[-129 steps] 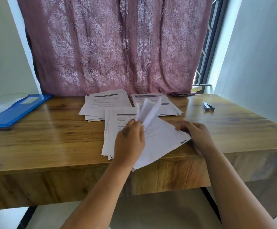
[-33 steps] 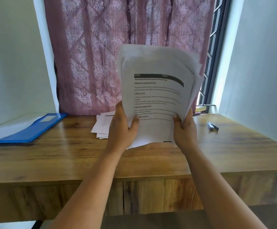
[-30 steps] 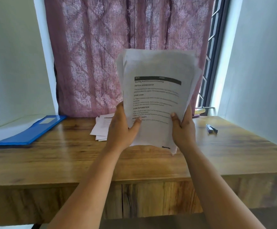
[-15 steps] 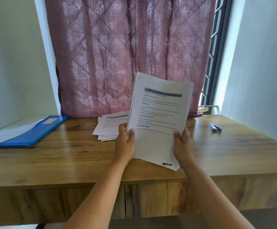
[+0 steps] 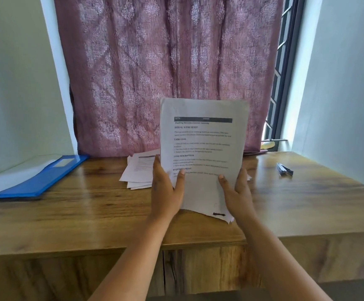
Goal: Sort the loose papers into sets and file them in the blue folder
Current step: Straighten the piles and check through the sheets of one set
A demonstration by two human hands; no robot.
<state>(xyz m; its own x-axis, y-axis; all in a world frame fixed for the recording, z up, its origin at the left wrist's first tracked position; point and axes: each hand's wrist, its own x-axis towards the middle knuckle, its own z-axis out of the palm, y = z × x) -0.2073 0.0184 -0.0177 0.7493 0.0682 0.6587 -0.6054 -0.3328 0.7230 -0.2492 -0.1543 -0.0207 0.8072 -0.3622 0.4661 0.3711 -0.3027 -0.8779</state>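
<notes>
Left hand [image 5: 165, 192] grips the left edge of the printed paper stack [image 5: 202, 153], thumb on the front sheet, fingers behind; right hand [image 5: 236, 192] mirrors it on the right edge, thumb on the front. Stack stands upright, bottom edge down at the wooden desk [image 5: 89, 213] near its front edge — reads like squaring the sheets by tapping them on the surface, hence the symmetric side grip low on the pages. Lower right corner is ragged, sheets fanned out of line there, so alignment isn't done. Can't tell whether the bottom edge is touching the wood or just above it. Second paper pile [image 5: 139, 172] lies flat behind the left hand, toward the curtain [image 5: 165, 72], kept apart, presumably as another set. Blue folder [image 5: 39, 179] lies open at the desk's far left, well apart from both stacks, nothing filed from this one yet. Small dark stapler-like object [image 5: 284, 169] sits at right; too small to identify firmly.
</notes>
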